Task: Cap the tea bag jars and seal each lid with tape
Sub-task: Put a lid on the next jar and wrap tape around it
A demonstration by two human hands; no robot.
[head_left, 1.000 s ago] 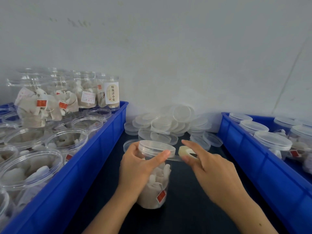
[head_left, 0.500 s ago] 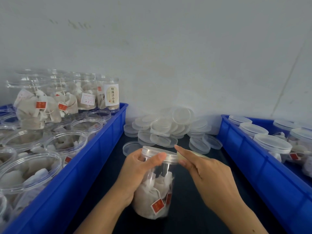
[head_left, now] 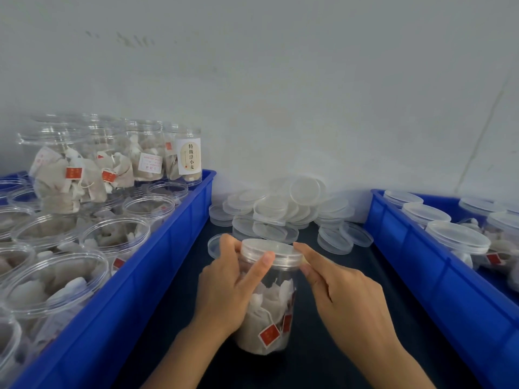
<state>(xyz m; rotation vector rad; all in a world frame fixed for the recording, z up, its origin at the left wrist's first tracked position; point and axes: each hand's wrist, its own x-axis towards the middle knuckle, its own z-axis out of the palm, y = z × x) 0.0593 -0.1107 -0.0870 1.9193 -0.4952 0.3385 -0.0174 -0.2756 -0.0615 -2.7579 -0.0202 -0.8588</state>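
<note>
Left blue plastic bin (head_left: 157,265) is packed with clear round uncapped jars of papery tea bags (head_left: 118,237). Mid dark surface (head_left: 174,313): left hand (head_left: 227,290) wraps its grip round the clear cylindrical tea bag jar (head_left: 269,313), thumb on the ribbed translucent lid (head_left: 271,252). Right hand (head_left: 345,293) pinches at the lid's edge; tape there is too faint to tell. Loose frosted lids (head_left: 283,211) behind, capped jars (head_left: 457,240) in the right blue bin (head_left: 438,282).

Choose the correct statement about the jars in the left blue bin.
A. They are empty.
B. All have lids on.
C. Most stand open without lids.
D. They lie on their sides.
C: the jars in the left blue bin show open rims, with tea bags visible inside.
</note>
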